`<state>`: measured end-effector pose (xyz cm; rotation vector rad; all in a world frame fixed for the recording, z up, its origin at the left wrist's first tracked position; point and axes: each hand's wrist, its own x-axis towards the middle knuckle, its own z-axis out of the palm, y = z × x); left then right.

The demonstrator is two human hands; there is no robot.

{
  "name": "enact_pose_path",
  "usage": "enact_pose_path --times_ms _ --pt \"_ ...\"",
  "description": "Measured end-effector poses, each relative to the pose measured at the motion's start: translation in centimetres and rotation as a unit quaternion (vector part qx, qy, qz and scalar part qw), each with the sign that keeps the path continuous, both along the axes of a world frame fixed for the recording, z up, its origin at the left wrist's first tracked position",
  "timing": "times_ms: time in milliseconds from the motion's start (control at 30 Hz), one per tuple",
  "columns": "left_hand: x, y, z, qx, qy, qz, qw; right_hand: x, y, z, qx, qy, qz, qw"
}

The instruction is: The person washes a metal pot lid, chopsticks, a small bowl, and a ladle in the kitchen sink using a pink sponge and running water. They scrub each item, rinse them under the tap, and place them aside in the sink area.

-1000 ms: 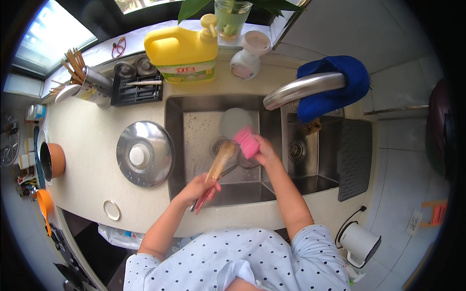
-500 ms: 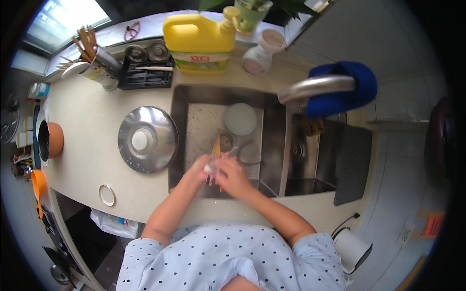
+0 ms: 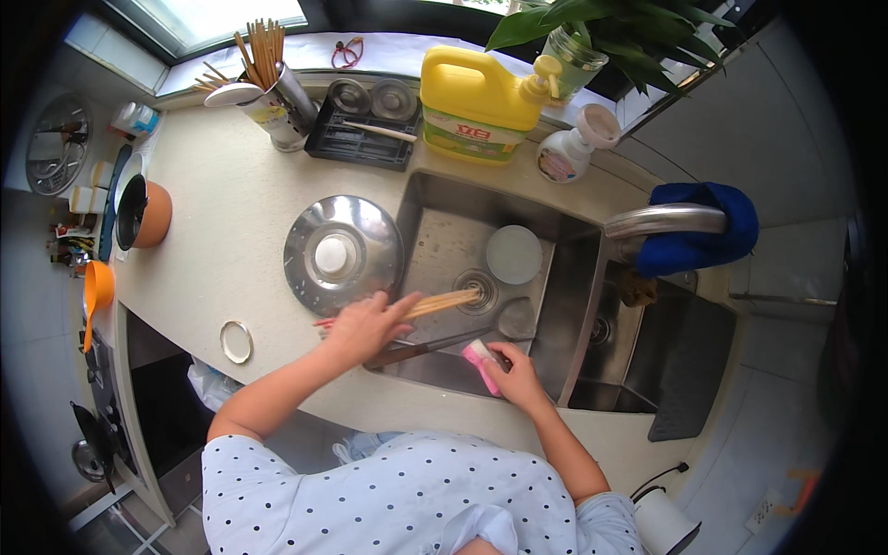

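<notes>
- The left hand (image 3: 370, 326) grips a bundle of chopsticks (image 3: 444, 302); they pass between thumb and fingers, pale ends over the drain, red ends past the palm. The fingers blur slightly.
- The right hand (image 3: 516, 375) pinches a pink-and-white sponge (image 3: 482, 365) at its fingertips, on the hand's left side, apart from the chopsticks.
- Between the hands, a dark-handled ladle (image 3: 516, 319) slants in the sink (image 3: 439, 250).
- Beyond it sits a pale round dish (image 3: 514, 254).
- Left of the sink, a metal lid (image 3: 370, 231) lies on the counter (image 3: 222, 213).

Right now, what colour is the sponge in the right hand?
The sponge is pink with some white, seen best in the head view.
</notes>
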<state>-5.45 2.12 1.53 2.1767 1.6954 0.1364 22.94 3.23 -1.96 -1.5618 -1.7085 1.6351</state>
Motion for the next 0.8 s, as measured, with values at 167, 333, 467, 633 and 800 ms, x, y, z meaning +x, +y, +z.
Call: enact_pose_path --times_ms 167,333,467,633,800 --pt "-6.4 -0.7 0.0 0.106 0.061 0.004 0.992 -0.4 -1.2 -0.3 -0.021 0.009 0.016 1.000" --pt "-10.0 -0.3 0.9 0.162 0.059 -0.003 0.985 -0.7 -1.5 -0.1 -0.015 0.021 0.014 1.000" --pt "-10.8 -0.3 0.1 0.157 0.032 -0.028 0.987 -0.7 -1.2 -0.1 -0.007 0.020 0.019 1.000" --pt "-10.4 -0.7 -1.2 0.232 -0.010 -0.018 0.973 -0.4 -1.1 -0.3 -0.002 0.023 0.000 1.000" --pt "-12.0 0.1 -2.3 0.247 -0.031 0.052 0.967 -0.3 -0.8 0.3 -0.017 0.017 0.001 1.000"
